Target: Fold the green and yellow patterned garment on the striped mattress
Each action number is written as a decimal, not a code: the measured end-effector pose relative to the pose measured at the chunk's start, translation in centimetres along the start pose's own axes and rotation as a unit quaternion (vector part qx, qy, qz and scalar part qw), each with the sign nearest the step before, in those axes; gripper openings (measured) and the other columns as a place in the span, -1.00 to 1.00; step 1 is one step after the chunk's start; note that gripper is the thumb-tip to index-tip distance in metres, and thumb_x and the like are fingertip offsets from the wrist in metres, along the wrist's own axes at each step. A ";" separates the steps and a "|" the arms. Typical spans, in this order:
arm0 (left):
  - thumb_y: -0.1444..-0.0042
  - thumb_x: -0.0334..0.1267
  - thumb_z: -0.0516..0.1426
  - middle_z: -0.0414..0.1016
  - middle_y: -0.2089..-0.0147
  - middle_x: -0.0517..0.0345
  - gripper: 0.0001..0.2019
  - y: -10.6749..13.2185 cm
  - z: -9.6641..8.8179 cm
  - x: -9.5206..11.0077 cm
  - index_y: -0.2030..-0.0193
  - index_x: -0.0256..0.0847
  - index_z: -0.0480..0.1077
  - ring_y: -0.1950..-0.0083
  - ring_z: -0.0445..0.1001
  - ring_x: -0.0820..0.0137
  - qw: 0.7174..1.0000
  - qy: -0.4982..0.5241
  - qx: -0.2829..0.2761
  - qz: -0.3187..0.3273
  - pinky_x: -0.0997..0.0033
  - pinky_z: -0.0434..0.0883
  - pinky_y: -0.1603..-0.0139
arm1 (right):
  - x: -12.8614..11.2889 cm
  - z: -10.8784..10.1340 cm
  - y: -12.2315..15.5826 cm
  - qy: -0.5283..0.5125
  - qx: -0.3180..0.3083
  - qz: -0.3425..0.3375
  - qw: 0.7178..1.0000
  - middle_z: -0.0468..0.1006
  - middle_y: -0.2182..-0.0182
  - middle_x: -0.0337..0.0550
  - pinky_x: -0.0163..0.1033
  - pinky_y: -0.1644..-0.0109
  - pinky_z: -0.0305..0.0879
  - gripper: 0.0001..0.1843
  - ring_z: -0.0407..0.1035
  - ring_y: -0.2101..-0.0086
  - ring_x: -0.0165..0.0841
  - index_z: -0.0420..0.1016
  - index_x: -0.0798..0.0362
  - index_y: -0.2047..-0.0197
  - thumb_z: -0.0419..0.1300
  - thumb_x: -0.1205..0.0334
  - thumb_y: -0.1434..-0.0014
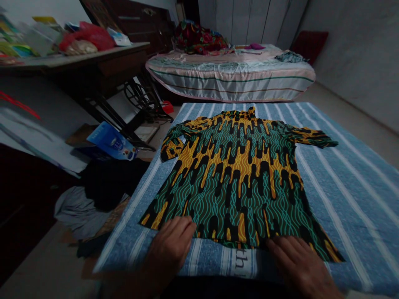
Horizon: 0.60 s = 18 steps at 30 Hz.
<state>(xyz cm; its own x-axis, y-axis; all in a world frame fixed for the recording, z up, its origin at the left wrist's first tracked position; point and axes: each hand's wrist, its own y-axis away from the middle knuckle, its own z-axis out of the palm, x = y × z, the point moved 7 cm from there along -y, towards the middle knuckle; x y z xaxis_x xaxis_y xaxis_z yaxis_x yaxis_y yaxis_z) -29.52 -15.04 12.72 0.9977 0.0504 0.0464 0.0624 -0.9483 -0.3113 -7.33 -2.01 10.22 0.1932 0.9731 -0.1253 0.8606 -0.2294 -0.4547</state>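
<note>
A patterned shirt (246, 166) in green, black and yellow lies spread out, its collar at the far end and its sleeves out to both sides. At the near hem, left of the middle, my left hand (173, 241) is closed with its fingers together on the edge of the cloth. My right hand (296, 259) grips the same hem farther right, fingers bent over it. Both thumbs are largely hidden. Under the shirt is a blue and white striped cloth (330, 195) covering the flat surface.
A bed (230, 79) with a floral blanket (199, 37) stands beyond. On the left are a sewing machine table (102, 56) with bags on it, a blue pouch (112, 141) and dark clothes (112, 182). A wall (358, 54) runs along the right.
</note>
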 end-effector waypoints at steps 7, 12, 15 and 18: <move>-0.10 -0.52 0.00 0.38 0.23 0.07 -0.80 -0.8 2.9 3.0 0.18 -0.22 0.31 0.23 0.29 0.30 0.978 0.032 -0.187 0.083 0.28 0.24 0.24 | -1.7 1.9 -1.8 0.020 -0.002 -0.013 1.000 0.44 0.41 -0.12 -0.19 0.33 0.13 -0.62 0.23 0.43 -0.30 0.39 0.08 0.23 -0.23 0.46 -0.27; -0.01 -0.59 0.01 0.37 0.16 0.06 -0.68 -1.4 3.3 3.2 0.10 -0.22 0.28 0.15 0.28 0.26 0.968 0.035 -0.243 0.060 0.26 0.26 0.15 | -1.3 1.9 -2.3 0.019 -0.018 -0.018 0.999 0.42 0.42 -0.17 -0.23 0.38 0.11 -0.71 0.24 0.43 -0.32 0.36 0.07 0.22 -0.11 0.53 -0.17; 0.00 -0.58 0.00 0.39 0.20 0.09 -0.73 -2.3 3.5 2.3 0.19 -0.22 0.30 0.18 0.31 0.29 0.964 0.054 -0.255 0.043 0.32 0.28 0.19 | -0.4 2.4 -2.2 0.010 -0.019 -0.013 1.000 0.41 0.43 -0.19 -0.25 0.37 0.14 -0.71 0.26 0.42 -0.32 0.35 0.07 0.19 -0.06 0.54 -0.12; -0.04 -0.54 -0.02 0.40 0.28 0.12 -0.78 -3.2 3.5 0.8 0.23 -0.22 0.32 0.23 0.35 0.34 0.964 0.101 -0.246 0.022 0.39 0.29 0.25 | 0.5 2.8 -2.1 -0.007 -0.024 0.005 1.000 0.41 0.44 -0.18 -0.26 0.36 0.17 -0.66 0.27 0.43 -0.33 0.35 0.08 0.14 -0.05 0.55 -0.06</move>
<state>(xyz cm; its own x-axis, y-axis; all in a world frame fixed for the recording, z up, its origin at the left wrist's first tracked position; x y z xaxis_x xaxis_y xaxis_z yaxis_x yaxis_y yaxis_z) -28.84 -10.84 10.45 0.9698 -0.0082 0.2436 -0.0507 -0.9844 0.1686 -10.30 -1.07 8.63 0.1950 0.9704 -0.1423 0.8802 -0.2371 -0.4111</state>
